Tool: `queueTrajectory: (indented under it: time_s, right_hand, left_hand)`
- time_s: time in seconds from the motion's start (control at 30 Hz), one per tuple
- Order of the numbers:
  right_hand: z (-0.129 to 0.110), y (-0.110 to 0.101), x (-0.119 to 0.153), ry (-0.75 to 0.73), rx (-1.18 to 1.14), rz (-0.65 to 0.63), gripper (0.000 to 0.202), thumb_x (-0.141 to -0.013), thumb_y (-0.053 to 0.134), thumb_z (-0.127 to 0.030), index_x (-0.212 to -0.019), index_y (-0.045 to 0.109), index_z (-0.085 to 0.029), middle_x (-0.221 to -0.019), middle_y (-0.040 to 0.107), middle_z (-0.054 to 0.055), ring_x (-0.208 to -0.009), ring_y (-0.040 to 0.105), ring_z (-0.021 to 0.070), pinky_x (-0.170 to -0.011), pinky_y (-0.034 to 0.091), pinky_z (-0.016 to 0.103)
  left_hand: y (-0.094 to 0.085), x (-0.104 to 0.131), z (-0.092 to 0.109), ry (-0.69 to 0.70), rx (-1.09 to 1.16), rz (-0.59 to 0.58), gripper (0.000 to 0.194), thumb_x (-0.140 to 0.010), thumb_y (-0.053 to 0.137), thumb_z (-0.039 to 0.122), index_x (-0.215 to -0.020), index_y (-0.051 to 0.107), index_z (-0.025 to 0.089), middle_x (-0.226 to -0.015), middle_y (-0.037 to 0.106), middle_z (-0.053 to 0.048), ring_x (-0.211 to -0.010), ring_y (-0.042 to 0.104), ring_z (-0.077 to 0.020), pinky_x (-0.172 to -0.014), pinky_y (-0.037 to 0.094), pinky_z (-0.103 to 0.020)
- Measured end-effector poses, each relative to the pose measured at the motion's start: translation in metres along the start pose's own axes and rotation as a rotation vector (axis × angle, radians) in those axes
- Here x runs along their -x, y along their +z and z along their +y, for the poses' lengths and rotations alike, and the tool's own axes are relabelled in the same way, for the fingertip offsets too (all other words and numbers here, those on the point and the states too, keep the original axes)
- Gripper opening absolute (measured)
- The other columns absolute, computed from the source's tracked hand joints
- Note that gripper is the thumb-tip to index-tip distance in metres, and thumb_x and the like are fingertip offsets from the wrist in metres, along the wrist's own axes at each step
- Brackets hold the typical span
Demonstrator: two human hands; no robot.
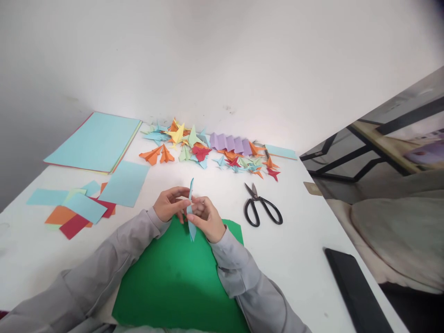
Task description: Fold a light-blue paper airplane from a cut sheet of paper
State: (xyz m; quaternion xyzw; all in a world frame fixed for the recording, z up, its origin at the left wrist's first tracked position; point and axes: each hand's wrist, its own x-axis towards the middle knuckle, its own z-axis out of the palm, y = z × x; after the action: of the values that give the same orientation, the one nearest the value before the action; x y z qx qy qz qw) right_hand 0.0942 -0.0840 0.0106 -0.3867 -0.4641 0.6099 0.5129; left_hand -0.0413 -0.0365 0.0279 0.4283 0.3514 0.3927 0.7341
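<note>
Between my two hands stands a narrow folded piece of light blue paper (192, 230), held upright above a green sheet (169, 277). My left hand (171, 203) pinches it from the left side, thumb and fingers at its middle. From the right, my right hand (207, 217) grips it slightly lower with the thumb in front. Part of the paper is hidden behind the fingers, so its full folded shape does not show. The green sheet lies flat under both forearms.
Black-handled scissors (258, 203) lie open to the right. Cut paper pieces (79, 208) and large blue sheets (97, 138) are at left. Folded paper planes (176, 134) and a purple pleated strip (231, 143) line the wall. A black flat object (355, 291) rests near the right edge.
</note>
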Motion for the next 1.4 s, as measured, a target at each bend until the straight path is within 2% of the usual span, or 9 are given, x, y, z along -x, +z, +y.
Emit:
queueTrajectory:
  time_s: [0.57,0.7,0.8,1.23,1.4]
  right_hand:
    - [-0.0015,-0.0069,0.0011,0.083,-0.106,-0.040,0.039,-0.067,0.065,-0.039,-0.095,0.044,-0.021,-0.072,0.061,-0.002,-0.059,0.061,0.0131,-0.054,0.048,0.028]
    - [-0.0002,-0.0078,0.0011,0.102,-0.130,-0.042,0.033,-0.069,0.062,-0.043,-0.086,0.045,-0.020,-0.069,0.062,-0.001,-0.059,0.062,0.0139,-0.055,0.049,0.029]
    - [-0.0006,-0.0073,0.0014,0.114,-0.137,-0.032,0.031,-0.069,0.061,-0.044,-0.078,0.045,-0.019,-0.067,0.062,-0.001,-0.058,0.061,0.0135,-0.056,0.049,0.029]
    - [-0.0017,-0.0065,0.0016,0.117,-0.054,-0.013,0.031,-0.070,0.060,-0.046,-0.075,0.049,-0.018,-0.064,0.060,-0.001,-0.056,0.059,0.0115,-0.055,0.049,0.028]
    - [-0.0015,-0.0064,0.0008,0.117,-0.054,-0.022,0.032,-0.069,0.060,-0.048,-0.075,0.049,-0.018,-0.064,0.061,-0.001,-0.057,0.060,0.0124,-0.056,0.050,0.029]
  left_hand:
    - [-0.0009,0.0003,0.0053,0.035,-0.042,-0.058,0.044,-0.059,0.070,0.038,-0.090,0.055,0.010,-0.080,0.063,-0.009,-0.045,0.058,-0.0138,-0.030,0.047,-0.024]
    - [0.0005,0.0001,0.0060,0.019,-0.033,-0.020,0.043,-0.058,0.071,0.036,-0.087,0.054,0.011,-0.075,0.062,-0.006,-0.043,0.057,-0.0134,-0.029,0.046,-0.024]
    - [0.0007,-0.0001,0.0059,0.011,-0.041,0.020,0.044,-0.056,0.072,0.036,-0.088,0.054,0.011,-0.080,0.062,-0.007,-0.042,0.057,-0.0128,-0.029,0.046,-0.024]
    - [0.0012,-0.0010,0.0049,0.009,-0.088,0.057,0.044,-0.054,0.072,0.035,-0.086,0.054,0.010,-0.082,0.062,-0.008,-0.041,0.057,-0.0124,-0.028,0.046,-0.023]
    - [0.0021,0.0002,0.0076,0.004,-0.091,0.019,0.042,-0.055,0.072,0.034,-0.085,0.055,0.010,-0.069,0.062,-0.004,-0.041,0.057,-0.0126,-0.029,0.045,-0.021]
